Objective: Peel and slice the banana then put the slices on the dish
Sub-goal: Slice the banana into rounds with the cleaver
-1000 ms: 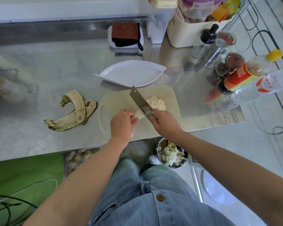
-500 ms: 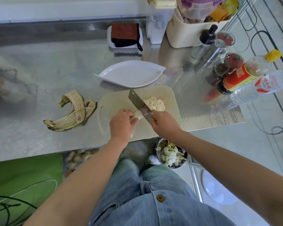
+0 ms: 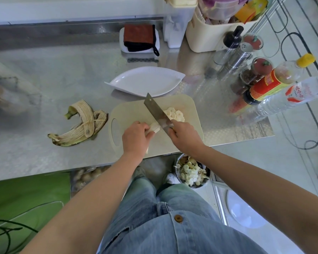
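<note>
Slicing: left hand [image 3: 135, 138] curls round the banana [image 3: 154, 127] stub; right hand [image 3: 184, 137] grips the knife [image 3: 157, 112]; tuck fingertips back, cut thin, let slices [image 3: 174, 113] fall right.

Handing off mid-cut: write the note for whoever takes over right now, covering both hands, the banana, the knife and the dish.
Left hand grips the unsliced banana stub on the cutting board.
Right hand grips the knife, blade at the stub's cut end.
Slices lie piled on the board right of the blade; the dish behind the board holds none.
Peel lies on the counter, left of the board.
Done: peeling, most of the slicing.
Left: slice the stub, move all slices to the dish.
</note>
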`<action>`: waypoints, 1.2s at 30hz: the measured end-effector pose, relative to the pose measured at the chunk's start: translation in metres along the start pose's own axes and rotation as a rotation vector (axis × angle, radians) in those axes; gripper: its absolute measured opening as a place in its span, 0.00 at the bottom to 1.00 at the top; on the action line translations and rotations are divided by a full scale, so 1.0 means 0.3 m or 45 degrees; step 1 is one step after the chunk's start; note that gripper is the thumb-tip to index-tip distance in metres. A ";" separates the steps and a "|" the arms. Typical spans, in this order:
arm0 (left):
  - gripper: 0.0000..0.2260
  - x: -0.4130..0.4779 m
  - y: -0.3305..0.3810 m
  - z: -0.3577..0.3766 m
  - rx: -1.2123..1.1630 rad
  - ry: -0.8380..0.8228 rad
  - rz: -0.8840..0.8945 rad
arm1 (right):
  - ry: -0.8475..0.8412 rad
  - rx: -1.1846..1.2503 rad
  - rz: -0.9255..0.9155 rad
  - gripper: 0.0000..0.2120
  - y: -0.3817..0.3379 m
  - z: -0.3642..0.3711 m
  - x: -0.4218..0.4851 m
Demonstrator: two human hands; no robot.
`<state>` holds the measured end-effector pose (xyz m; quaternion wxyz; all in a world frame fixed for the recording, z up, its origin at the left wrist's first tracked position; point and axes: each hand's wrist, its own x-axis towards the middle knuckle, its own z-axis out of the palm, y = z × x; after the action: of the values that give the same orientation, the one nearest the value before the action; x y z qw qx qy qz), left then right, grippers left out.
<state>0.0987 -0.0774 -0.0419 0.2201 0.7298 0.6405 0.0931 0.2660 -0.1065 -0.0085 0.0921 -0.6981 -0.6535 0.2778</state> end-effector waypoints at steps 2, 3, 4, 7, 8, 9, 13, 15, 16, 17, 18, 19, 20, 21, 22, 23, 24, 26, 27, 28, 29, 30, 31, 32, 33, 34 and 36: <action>0.10 0.001 0.000 0.001 0.011 0.000 -0.005 | 0.036 0.017 -0.025 0.07 0.000 -0.017 0.000; 0.10 0.001 0.000 0.001 0.012 0.000 -0.006 | 0.037 0.014 -0.039 0.08 -0.001 -0.023 0.000; 0.10 0.002 -0.001 0.001 0.009 0.003 -0.005 | 0.027 0.012 -0.050 0.08 -0.002 -0.027 -0.002; 0.11 0.001 0.000 -0.001 0.001 0.010 -0.001 | -0.021 -0.001 -0.058 0.09 -0.005 -0.028 -0.008; 0.11 0.000 0.001 -0.001 0.001 0.009 0.001 | -0.031 -0.008 -0.051 0.10 -0.005 -0.027 -0.008; 0.10 0.000 0.002 -0.002 0.000 0.008 -0.001 | -0.038 -0.013 -0.041 0.10 -0.005 -0.024 -0.007; 0.10 0.001 0.004 0.001 -0.013 0.009 -0.014 | -0.082 -0.033 -0.006 0.06 -0.007 -0.006 -0.006; 0.10 0.001 0.003 0.002 -0.014 0.008 -0.015 | -0.111 -0.055 0.011 0.06 -0.013 0.006 -0.006; 0.10 0.001 0.001 0.003 -0.019 0.007 -0.019 | -0.122 -0.056 0.022 0.06 -0.014 0.014 -0.005; 0.10 0.000 0.001 0.004 -0.027 0.006 -0.025 | -0.133 -0.059 0.034 0.07 -0.014 0.021 -0.005; 0.10 0.000 0.000 0.004 -0.035 0.005 -0.031 | -0.148 -0.066 0.048 0.07 -0.013 0.028 -0.004; 0.10 0.000 0.000 0.004 -0.040 0.005 -0.036 | -0.162 -0.075 0.061 0.07 -0.010 0.035 -0.003; 0.10 -0.001 0.000 0.004 -0.042 0.004 -0.037 | -0.168 -0.076 0.073 0.07 -0.006 0.042 -0.003; 0.10 -0.002 0.000 0.003 -0.044 0.004 -0.036 | -0.165 -0.066 0.083 0.07 -0.003 0.047 -0.005; 0.10 -0.002 -0.001 0.004 -0.047 0.006 -0.034 | -0.159 -0.053 0.085 0.08 -0.001 0.049 -0.007; 0.10 -0.003 -0.001 0.003 -0.049 0.008 -0.031 | -0.149 -0.044 0.080 0.08 0.000 0.048 -0.009; 0.10 -0.002 -0.001 0.003 -0.051 0.008 -0.025 | -0.133 -0.035 0.071 0.08 0.002 0.046 -0.011; 0.10 -0.002 -0.001 0.003 -0.045 0.010 -0.014 | -0.071 0.004 0.047 0.08 0.003 0.034 -0.012; 0.10 -0.002 -0.001 0.003 -0.035 0.011 -0.012 | -0.033 0.027 0.033 0.07 0.003 0.024 -0.012; 0.10 -0.001 -0.002 0.003 -0.024 0.014 -0.015 | 0.001 0.043 0.014 0.07 0.002 0.015 -0.009; 0.10 -0.001 -0.002 0.003 -0.016 0.015 -0.018 | 0.026 0.051 -0.004 0.07 0.002 0.006 -0.007; 0.10 -0.001 -0.002 0.003 -0.012 0.014 -0.020 | 0.041 0.050 -0.016 0.08 0.003 -0.002 -0.005; 0.10 -0.001 -0.001 0.003 -0.010 0.011 -0.021 | 0.047 0.044 -0.024 0.09 0.002 -0.008 -0.003; 0.10 -0.001 -0.001 0.002 -0.010 0.008 -0.022 | 0.042 0.034 -0.027 0.10 0.002 -0.011 -0.003; 0.10 -0.001 0.001 0.001 -0.011 0.006 -0.024 | 0.032 0.022 -0.033 0.10 0.002 -0.012 -0.005; 0.10 0.000 0.002 0.001 -0.013 0.007 -0.026 | 0.018 0.012 -0.039 0.09 0.002 -0.009 -0.008; 0.10 -0.001 0.003 0.002 -0.020 0.011 -0.030 | 0.002 0.008 -0.043 0.08 0.001 -0.003 -0.014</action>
<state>0.0996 -0.0780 -0.0419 0.2242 0.7202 0.6491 0.0986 0.2666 -0.1103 -0.0069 0.0995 -0.6868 -0.6643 0.2778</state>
